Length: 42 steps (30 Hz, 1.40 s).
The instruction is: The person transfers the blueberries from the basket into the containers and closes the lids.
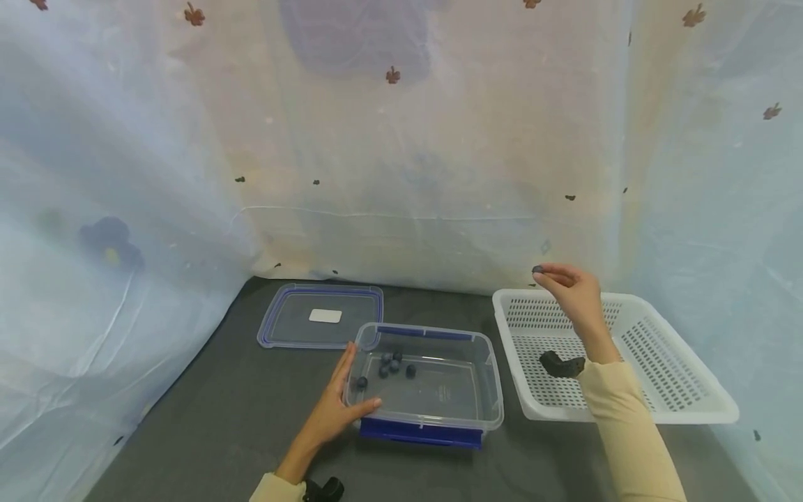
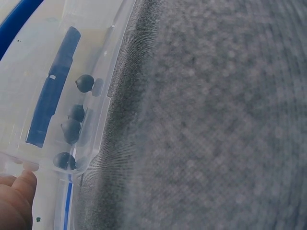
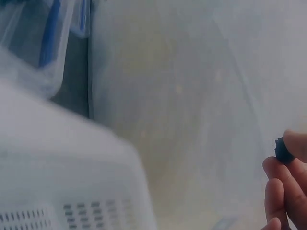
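Thumb and fingertips of my right hand [image 1: 576,296] pinch a blueberry [image 3: 284,151], raised above the far side of the white basket [image 1: 523,390]. My left hand [image 1: 335,411] rests against the left side of the clear plastic container [image 1: 433,423], its fingers straight along the wall and its thumb spread across the near corner. In the left wrist view only part of this hand shows, at the lower left beside the container. Several blueberries [image 1: 394,366] lie on the container's floor, gathered towards its left side.
A clear lid [image 1: 291,335] with a blue seal and a white label lies behind the container, to the left. Dark grey cloth [image 1: 232,411] covers the table. Patterned sheeting [image 1: 408,139] hangs behind and at both sides.
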### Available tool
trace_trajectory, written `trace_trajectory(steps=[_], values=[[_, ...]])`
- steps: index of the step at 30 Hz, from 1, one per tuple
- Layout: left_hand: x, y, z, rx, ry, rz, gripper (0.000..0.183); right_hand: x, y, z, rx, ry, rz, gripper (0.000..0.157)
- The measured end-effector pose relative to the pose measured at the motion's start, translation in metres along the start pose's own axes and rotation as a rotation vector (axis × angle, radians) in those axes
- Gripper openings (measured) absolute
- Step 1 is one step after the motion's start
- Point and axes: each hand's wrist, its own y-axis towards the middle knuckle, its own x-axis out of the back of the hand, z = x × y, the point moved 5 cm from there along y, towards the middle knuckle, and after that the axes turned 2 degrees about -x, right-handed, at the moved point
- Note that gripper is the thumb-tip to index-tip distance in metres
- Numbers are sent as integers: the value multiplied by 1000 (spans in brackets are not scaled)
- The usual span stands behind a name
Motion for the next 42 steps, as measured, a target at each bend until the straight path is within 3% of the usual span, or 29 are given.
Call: trace_trajectory(steps=[8,12,23,42], values=[[0,1,-3,26,12,9,104,-28,-24,47,137,84,127,38],[1,0,-3,34,17,14,104,-46,-33,60,196,89,184,33],[1,1,-6,25,42,21,98,-111,-47,56,239,88,319,31],[2,0,-7,57,5,29,98,-233,-62,47,296,-45,732,24]])
